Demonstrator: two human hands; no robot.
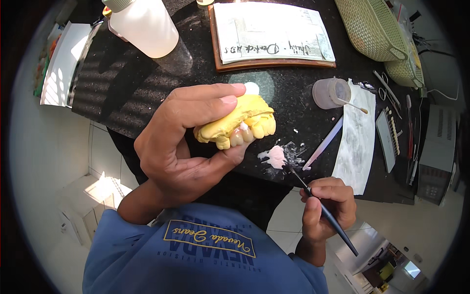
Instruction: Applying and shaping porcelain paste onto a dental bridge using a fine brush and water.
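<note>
My left hand (pixel 181 137) grips a yellow dental cast (pixel 215 128) above the dark speckled table, with several tooth-coloured crowns (pixel 237 138) and a little pale pink material on its facing side. My right hand (pixel 328 208) holds a slim black tool (pixel 338 228) between fingers and thumb, its thin tip at a smeared pile of pale pink paste (pixel 276 158) on the tabletop. A pale lilac stick (pixel 323 143) lies beside the pile, next to a long white paper strip (pixel 355 142).
A white bottle (pixel 149 32) and framed pad (pixel 271 32) stand at the back. A small cup (pixel 327 95) with a swab, mesh baskets (pixel 364 24), scissors, a shade guide (pixel 391 137) and a grey metal box (pixel 435 154) are rightward. White paper (pixel 61 63) lies left.
</note>
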